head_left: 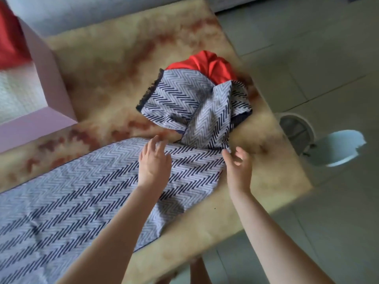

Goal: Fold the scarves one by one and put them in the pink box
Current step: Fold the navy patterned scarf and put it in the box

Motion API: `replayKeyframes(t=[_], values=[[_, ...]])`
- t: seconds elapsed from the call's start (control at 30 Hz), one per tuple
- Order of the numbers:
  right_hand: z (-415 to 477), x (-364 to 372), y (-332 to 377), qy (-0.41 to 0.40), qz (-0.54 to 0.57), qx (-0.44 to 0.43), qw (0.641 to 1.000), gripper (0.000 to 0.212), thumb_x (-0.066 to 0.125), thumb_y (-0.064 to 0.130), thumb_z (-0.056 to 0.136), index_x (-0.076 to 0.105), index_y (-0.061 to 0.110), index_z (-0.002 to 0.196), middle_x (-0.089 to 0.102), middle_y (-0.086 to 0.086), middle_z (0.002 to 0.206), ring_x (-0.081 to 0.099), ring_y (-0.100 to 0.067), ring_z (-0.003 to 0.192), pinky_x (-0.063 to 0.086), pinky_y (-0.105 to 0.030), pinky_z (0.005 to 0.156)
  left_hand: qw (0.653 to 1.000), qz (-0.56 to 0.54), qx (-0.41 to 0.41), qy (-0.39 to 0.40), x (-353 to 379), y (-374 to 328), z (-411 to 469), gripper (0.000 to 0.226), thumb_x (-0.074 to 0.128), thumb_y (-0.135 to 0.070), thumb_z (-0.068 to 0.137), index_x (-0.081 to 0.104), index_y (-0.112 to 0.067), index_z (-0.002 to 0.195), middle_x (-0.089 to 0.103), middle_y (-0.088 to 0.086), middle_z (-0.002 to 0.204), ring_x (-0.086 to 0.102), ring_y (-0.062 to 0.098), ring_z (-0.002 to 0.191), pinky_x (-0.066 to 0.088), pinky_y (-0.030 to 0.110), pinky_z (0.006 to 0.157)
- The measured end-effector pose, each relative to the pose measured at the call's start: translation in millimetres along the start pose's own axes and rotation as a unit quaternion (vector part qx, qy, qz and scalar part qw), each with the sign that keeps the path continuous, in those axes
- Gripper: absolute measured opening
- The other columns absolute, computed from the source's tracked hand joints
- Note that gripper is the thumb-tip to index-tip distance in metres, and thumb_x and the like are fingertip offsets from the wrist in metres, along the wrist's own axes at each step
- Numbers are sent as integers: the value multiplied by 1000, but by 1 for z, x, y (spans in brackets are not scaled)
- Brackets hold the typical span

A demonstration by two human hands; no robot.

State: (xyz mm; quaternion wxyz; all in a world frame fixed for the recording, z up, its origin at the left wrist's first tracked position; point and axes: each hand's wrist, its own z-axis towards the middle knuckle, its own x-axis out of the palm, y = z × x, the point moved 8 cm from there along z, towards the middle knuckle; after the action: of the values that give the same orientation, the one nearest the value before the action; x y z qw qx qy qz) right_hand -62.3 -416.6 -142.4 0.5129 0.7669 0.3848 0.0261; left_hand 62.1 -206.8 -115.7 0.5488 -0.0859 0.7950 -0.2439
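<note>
A long grey-and-navy zigzag scarf [82, 193] lies spread across the table from the lower left; its far end is bunched and twisted at the middle right. Under that bunched end a red scarf [213, 66] lies crumpled. My left hand [153, 160] hovers over the flat part of the zigzag scarf with fingers spread and relaxed. My right hand [239, 167] is at the scarf's right edge, fingers loosely open, thumb close to the cloth. The pink box [47, 64] stands at the upper left, with red cloth showing behind its wall.
The table [114, 64] has a mottled beige and rust top; its right edge runs diagonally near my right arm. Beyond that edge, on the tiled floor, stand a white fan [297, 130] and a pale blue object [340, 148]. A grey sofa lies along the top.
</note>
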Motion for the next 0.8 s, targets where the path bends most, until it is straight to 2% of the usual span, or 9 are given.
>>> replayKeyframes(t=[0.1, 0.23, 0.27, 0.37, 0.47, 0.57, 0.67, 0.73, 0.8], values=[[25, 7, 6, 27, 63, 44, 997, 62, 64, 19, 89, 35, 10, 143, 48, -4, 122, 50, -12, 106, 37, -22, 85, 996, -90, 9, 6, 3, -35, 31, 36, 50, -11, 91, 54, -8, 127, 51, 13, 131, 46, 31, 120, 36, 39, 102], [41, 32, 9, 70, 58, 38, 995, 66, 69, 13, 81, 41, 8, 140, 57, -4, 120, 56, -15, 107, 44, -26, 92, 989, -148, 1, 19, 7, -79, 63, 41, 50, -15, 93, 47, -11, 134, 51, 10, 132, 47, 26, 121, 35, 33, 100], [43, 34, 10, 69, 43, 25, 996, 62, 69, 12, 78, 47, 6, 136, 61, -7, 121, 60, -17, 105, 48, -25, 93, 989, -148, 14, 16, 7, -91, 71, 43, 52, -16, 93, 46, -11, 136, 49, 10, 135, 44, 26, 125, 32, 30, 102], [37, 35, 22, 66, -49, -51, 995, 31, 63, 1, 80, 64, -1, 111, 69, -11, 102, 62, -15, 83, 46, -9, 72, 987, -153, 43, 24, 13, -120, 92, 55, 58, -23, 91, 38, -11, 141, 45, 11, 140, 39, 25, 130, 28, 28, 105], [7, 39, 23, 96, -129, -129, 979, 27, 62, 2, 81, 69, 5, 107, 68, -12, 103, 62, -23, 96, 46, -25, 87, 988, -142, 30, 44, 23, -131, 111, 69, 64, -35, 86, 32, -13, 144, 42, 12, 141, 37, 26, 132, 28, 32, 108], [-23, 49, 11, 167, -184, -182, 951, 24, 61, 5, 81, 71, 10, 103, 64, -10, 97, 61, -25, 92, 46, -29, 83, 993, -102, 17, 50, 25, -131, 121, 77, 67, -49, 79, 34, -20, 143, 50, 8, 137, 42, 27, 129, 32, 41, 109], [-34, 48, 7, 210, -153, -187, 947, 23, 60, 17, 80, 72, 11, 98, 62, -7, 90, 61, -20, 82, 47, -27, 77, 995, -58, 19, 76, 31, -129, 120, 55, 68, -43, 80, 52, -23, 129, 65, 4, 116, 56, 23, 114, 40, 37, 100], [-22, 31, 6, 172, -47, -103, 979, 20, 61, 19, 83, 70, 13, 99, 66, -5, 88, 60, -6, 75, 48, -21, 73, 995, -65, 30, 72, 30, -127, 117, 34, 65, -31, 85, 63, -18, 117, 68, 9, 107, 60, 27, 105, 42, 30, 88], [2, 8, 6, 84, 47, -25, 995, 22, 58, 7, 88, 66, 11, 108, 68, -3, 96, 58, 4, 76, 47, -13, 74, 991, -120, 3, 61, 24, -120, 112, 26, 59, -23, 89, 64, -12, 112, 67, 13, 102, 60, 29, 95, 39, 29, 75]])
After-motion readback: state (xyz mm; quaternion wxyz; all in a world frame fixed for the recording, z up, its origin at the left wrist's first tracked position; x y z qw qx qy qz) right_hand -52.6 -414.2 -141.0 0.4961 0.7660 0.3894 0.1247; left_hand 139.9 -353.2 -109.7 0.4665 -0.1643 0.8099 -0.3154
